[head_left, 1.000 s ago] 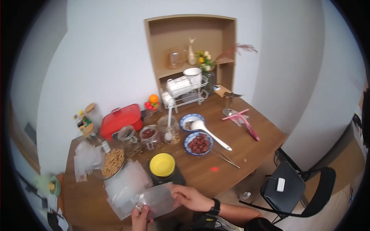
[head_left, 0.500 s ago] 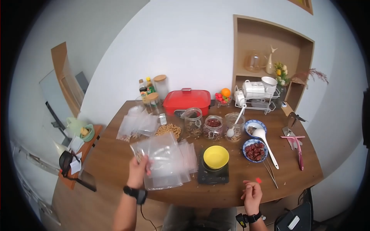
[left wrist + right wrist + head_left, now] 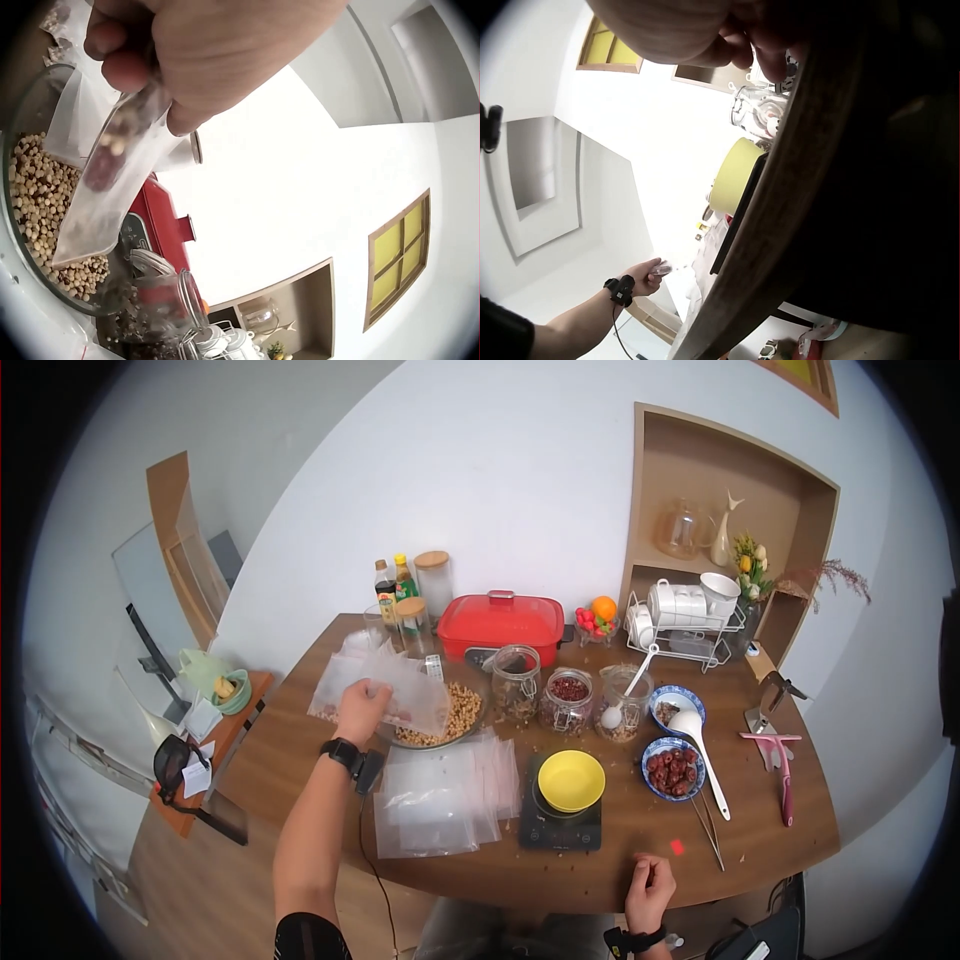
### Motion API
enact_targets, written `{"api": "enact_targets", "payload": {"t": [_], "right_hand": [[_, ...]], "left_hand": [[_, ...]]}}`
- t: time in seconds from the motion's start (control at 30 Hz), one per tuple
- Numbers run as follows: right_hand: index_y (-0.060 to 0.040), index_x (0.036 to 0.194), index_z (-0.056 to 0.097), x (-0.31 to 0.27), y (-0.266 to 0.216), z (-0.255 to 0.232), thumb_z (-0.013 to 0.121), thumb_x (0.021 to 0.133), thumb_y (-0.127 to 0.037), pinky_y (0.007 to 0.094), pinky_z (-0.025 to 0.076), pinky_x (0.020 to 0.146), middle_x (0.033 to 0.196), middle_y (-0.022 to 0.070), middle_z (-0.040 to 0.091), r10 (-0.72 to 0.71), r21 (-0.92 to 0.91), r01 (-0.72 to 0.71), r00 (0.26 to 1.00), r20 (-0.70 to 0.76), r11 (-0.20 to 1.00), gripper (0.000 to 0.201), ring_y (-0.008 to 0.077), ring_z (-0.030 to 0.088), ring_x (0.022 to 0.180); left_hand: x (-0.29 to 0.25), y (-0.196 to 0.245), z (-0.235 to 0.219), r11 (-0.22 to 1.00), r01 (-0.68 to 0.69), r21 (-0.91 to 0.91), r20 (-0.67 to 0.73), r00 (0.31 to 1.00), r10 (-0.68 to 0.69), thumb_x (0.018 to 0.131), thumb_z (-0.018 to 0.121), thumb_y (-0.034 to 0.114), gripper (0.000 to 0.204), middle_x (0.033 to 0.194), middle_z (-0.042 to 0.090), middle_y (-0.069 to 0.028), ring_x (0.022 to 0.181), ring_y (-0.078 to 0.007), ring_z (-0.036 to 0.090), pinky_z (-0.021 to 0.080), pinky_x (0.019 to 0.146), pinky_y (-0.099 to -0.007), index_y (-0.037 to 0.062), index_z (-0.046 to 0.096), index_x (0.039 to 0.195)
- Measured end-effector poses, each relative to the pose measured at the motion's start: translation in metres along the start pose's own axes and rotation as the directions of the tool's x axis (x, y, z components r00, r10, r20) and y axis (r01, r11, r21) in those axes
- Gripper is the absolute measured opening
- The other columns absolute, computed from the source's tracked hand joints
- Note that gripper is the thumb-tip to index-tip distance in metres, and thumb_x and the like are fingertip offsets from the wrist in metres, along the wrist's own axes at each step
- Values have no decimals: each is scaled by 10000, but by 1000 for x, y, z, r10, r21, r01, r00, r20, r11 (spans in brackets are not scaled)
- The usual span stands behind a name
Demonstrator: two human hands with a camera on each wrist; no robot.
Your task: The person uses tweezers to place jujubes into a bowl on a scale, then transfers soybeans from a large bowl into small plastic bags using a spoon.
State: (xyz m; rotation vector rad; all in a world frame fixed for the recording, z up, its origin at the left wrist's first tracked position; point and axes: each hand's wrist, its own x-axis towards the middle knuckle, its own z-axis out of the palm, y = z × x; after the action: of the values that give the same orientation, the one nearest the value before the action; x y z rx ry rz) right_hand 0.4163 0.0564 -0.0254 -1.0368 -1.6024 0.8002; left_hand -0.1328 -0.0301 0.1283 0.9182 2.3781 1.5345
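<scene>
Pinching a plastic bag (image 3: 112,210) with the left hand (image 3: 362,710)

Gripping the upper end between curled fingers and thumb, without any visible gap. Hidden at the gathered top, behind the fingers; blurred inside, showing only a dark red lump and a few pale bits. Hanging thin and translucent to the right of the grip, over a round glass bowl (image 3: 34,105) of small tan kernels (image 3: 49,210). Impossible to make out any contact between bag and kernels. Bordered just left of and behind the grip by other translucent bags (image 3: 335,682), and on the near right by a flat, overlapping stack of bags (image 3: 435,790). Grasping nothing with the right hand (image 3: 650,890), loosely curled well right of the grip near the wooden table's (image 3: 760,855) edge; partly lost in shadow in the right wrist view.
</scene>
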Motion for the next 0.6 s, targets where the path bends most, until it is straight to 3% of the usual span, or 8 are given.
{"api": "enact_targets", "payload": {"t": [0.03, 0.13, 0.23, 0.33, 0.43, 0.6], "right_hand": [[23, 1029, 701, -1, -7, -2, 611, 1093, -113, 288, 496, 725, 924, 74, 708, 24, -10, -24, 1000, 11, 1000, 174, 117, 609, 802], [22, 1025, 699, -1, -13, -1, 609, 1101, -121, 285, 490, 735, 911, 66, 695, 39, -18, -39, 999, 12, 999, 185, 111, 600, 809], [19, 1023, 701, -1, -11, -2, 612, 1096, -118, 292, 492, 725, 905, 70, 694, 53, -30, -52, 998, 18, 998, 179, 119, 603, 796], [17, 1021, 702, 0, -11, -2, 614, 1089, -111, 293, 491, 712, 901, 69, 694, 50, -51, -49, 999, 20, 997, 169, 119, 602, 782], [16, 1020, 703, 1, -13, 1, 613, 1083, -100, 285, 480, 691, 894, 62, 688, -5, -58, 5, 1000, -2, 998, 159, 108, 588, 762], [14, 1020, 704, -1, -5, -1, 611, 1078, -88, 282, 480, 688, 897, 60, 691, -12, -72, 12, 1000, 1, 997, 150, 102, 584, 761]], "left_hand": [[2, 1, 1, 997, -5, 80, -23, 1000, 7, 1006, 725, 287, 323, 841, 773, -198, 627, -238, 695, 512, 535, -396, -34, 697, 994], [16, -14, 9, 949, -266, 166, -92, 954, 284, 980, 737, 313, 378, 825, 749, -242, 725, -371, 710, 543, 672, -468, -63, 705, 952], [24, -14, 13, 943, -247, 223, -110, 955, 276, 976, 730, 317, 392, 805, 739, -241, 767, -446, 696, 546, 768, -478, -75, 716, 951], [33, -6, 13, 932, -229, 280, -70, 964, 257, 1002, 701, 266, 328, 815, 755, -219, 770, -399, 723, 554, 763, -449, -59, 740, 986], [20, 16, 13, 946, -270, 182, -149, 943, 298, 1030, 666, 204, 264, 814, 768, -187, 752, -347, 732, 551, 738, -432, -43, 745, 977], [6, 22, 12, 920, -318, 227, -112, 930, 349, 1059, 640, 184, 243, 799, 772, -155, 734, -287, 739, 549, 717, -404, -30, 744, 1009]]}}
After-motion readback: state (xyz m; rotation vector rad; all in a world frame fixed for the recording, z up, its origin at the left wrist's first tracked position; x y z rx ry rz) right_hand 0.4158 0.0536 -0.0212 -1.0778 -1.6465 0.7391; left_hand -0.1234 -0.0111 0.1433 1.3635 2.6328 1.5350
